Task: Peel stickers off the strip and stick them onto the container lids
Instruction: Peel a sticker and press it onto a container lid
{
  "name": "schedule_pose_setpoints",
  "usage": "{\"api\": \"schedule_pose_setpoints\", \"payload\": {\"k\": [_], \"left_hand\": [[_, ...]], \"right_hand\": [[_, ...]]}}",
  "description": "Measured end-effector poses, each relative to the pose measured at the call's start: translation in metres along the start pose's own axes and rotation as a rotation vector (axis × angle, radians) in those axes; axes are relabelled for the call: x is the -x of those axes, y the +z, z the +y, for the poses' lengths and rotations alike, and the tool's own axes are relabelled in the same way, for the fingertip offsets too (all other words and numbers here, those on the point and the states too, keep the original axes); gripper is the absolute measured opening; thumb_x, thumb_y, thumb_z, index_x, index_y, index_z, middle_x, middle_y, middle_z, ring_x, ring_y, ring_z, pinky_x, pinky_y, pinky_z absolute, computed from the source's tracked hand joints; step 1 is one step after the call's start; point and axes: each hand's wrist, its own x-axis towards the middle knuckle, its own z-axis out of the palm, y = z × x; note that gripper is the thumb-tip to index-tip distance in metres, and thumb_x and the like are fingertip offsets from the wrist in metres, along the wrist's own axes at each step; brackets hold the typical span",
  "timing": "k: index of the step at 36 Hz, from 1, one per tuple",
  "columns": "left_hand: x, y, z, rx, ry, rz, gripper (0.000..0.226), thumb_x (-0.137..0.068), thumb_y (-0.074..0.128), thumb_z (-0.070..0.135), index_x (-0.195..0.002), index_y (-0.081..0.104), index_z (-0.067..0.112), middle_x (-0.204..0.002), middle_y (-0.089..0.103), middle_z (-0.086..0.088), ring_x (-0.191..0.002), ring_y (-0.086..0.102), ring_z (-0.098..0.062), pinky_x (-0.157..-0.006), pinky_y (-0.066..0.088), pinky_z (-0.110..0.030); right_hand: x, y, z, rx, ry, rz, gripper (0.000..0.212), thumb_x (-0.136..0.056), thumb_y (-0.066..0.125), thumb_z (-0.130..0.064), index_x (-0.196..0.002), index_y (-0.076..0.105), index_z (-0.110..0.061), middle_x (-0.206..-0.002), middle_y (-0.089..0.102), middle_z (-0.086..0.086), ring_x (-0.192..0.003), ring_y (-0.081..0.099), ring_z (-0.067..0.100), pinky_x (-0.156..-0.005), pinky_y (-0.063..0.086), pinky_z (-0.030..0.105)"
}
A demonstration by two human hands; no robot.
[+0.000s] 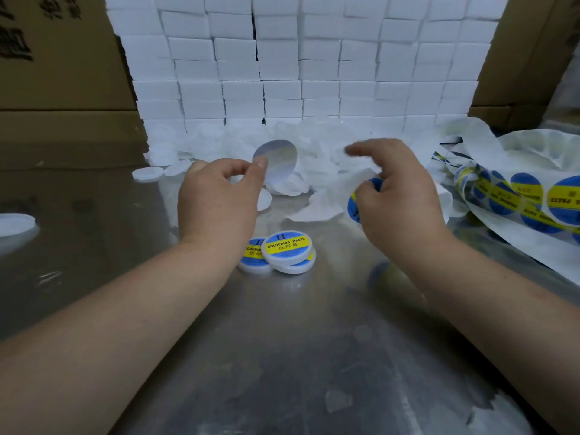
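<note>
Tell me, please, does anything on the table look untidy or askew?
Mildly. The labelled lids lie in an overlapping pile, the top one tilted. One plain lid sits apart at the far left, away from the heap. Nothing looks damaged.

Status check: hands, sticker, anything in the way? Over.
Left hand pinches peeled sticker. Right hand grips strip. Three labelled lids stacked by left wrist. Bare lids piled behind.

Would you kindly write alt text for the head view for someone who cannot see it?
A person's left hand pinches a round peeled sticker, pale back showing, while the right hand grips the sticker strip. Three labelled lids lie overlapped on the metal table, with plain white lids and stacked white boxes behind.
</note>
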Motion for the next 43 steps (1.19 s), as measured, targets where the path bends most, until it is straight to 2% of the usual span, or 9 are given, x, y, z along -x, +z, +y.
{"api": "schedule_pose_setpoints", "payload": {"k": [5,12,16,21,26,33,36,39,43], "left_hand": [[0.006,0.001,0.005,-0.066,0.091,-0.005,0.014,-0.08,0.059,0.049,-0.07,0.057,0.039,-0.078,0.04,0.012,-0.083,0.046,-0.011,-0.079,0.037,-0.025],[0.013,0.0,0.007,-0.123,0.268,0.018,0.03,-0.077,0.066,0.046,-0.094,0.071,0.022,-0.086,0.041,0.008,-0.09,0.048,-0.014,-0.09,0.042,-0.047],[0.015,-0.001,0.012,-0.154,0.366,0.033,0.034,-0.075,0.07,0.042,-0.098,0.071,0.018,-0.087,0.041,0.004,-0.087,0.043,-0.012,-0.087,0.043,-0.048],[0.018,-0.003,0.013,-0.201,0.476,0.015,0.04,-0.072,0.073,0.038,-0.102,0.071,0.012,-0.086,0.041,-0.001,-0.084,0.042,-0.016,-0.083,0.043,-0.049],[0.017,-0.004,0.014,-0.238,0.481,-0.004,0.045,-0.069,0.075,0.035,-0.107,0.069,0.011,-0.089,0.04,-0.002,-0.09,0.051,-0.029,-0.085,0.042,-0.048],[0.011,0.001,0.005,-0.222,0.303,-0.058,0.032,-0.081,0.065,0.022,-0.113,0.063,0.024,-0.1,0.037,0.006,-0.101,0.046,-0.014,-0.095,0.037,-0.028],[0.008,0.001,0.007,0.049,0.164,-0.024,0.026,-0.09,0.05,0.013,-0.086,0.059,0.037,-0.096,0.048,0.009,-0.072,0.048,0.006,-0.068,0.036,-0.004],[0.005,0.002,0.008,0.328,-0.006,-0.072,0.038,-0.091,0.046,0.005,-0.082,0.051,0.041,-0.087,0.054,0.013,-0.077,0.057,-0.001,-0.058,0.047,-0.011],[0.002,0.004,0.01,0.593,-0.212,-0.176,0.048,-0.091,0.045,-0.005,-0.114,0.047,0.038,-0.091,0.056,0.004,-0.084,0.064,-0.015,-0.058,0.055,-0.021]], "right_hand": [[0.002,0.002,-0.001,-0.033,0.091,-0.152,0.046,-0.076,0.042,0.001,-0.059,0.054,-0.041,-0.061,0.054,-0.025,-0.055,0.049,-0.005,-0.054,0.034,0.016],[0.004,-0.001,-0.011,-0.104,0.149,-0.208,0.036,-0.069,0.037,-0.033,-0.064,0.065,-0.012,-0.069,0.063,0.008,-0.073,0.057,0.02,-0.07,0.05,0.038],[0.003,-0.002,-0.008,-0.162,0.206,-0.178,0.044,-0.09,0.043,-0.045,-0.056,0.063,-0.025,-0.066,0.065,-0.01,-0.069,0.059,0.008,-0.077,0.049,0.035],[0.003,0.0,-0.009,-0.168,0.196,-0.131,0.041,-0.09,0.05,-0.038,-0.07,0.067,-0.006,-0.07,0.064,0.011,-0.07,0.056,0.02,-0.072,0.049,0.038],[0.001,0.002,-0.006,-0.23,0.216,-0.119,0.021,-0.082,0.058,-0.023,-0.062,0.065,-0.022,-0.052,0.059,-0.005,-0.05,0.047,0.002,-0.047,0.037,0.013],[-0.002,0.003,-0.001,-0.26,0.188,-0.092,0.021,-0.086,0.056,-0.019,-0.067,0.062,-0.027,-0.045,0.053,-0.014,-0.043,0.046,0.001,-0.042,0.036,0.012],[-0.001,0.004,0.0,-0.285,0.175,-0.102,0.02,-0.088,0.057,-0.023,-0.069,0.061,-0.031,-0.053,0.057,-0.009,-0.05,0.048,0.001,-0.046,0.04,0.015],[0.0,0.006,0.0,-0.296,0.157,-0.141,0.023,-0.088,0.057,-0.024,-0.066,0.059,-0.032,-0.052,0.054,-0.01,-0.051,0.047,0.001,-0.048,0.039,0.014],[0.001,0.007,0.0,-0.289,0.125,-0.183,0.024,-0.087,0.058,-0.026,-0.065,0.06,-0.035,-0.061,0.059,-0.002,-0.059,0.05,0.004,-0.06,0.044,0.022]]}}
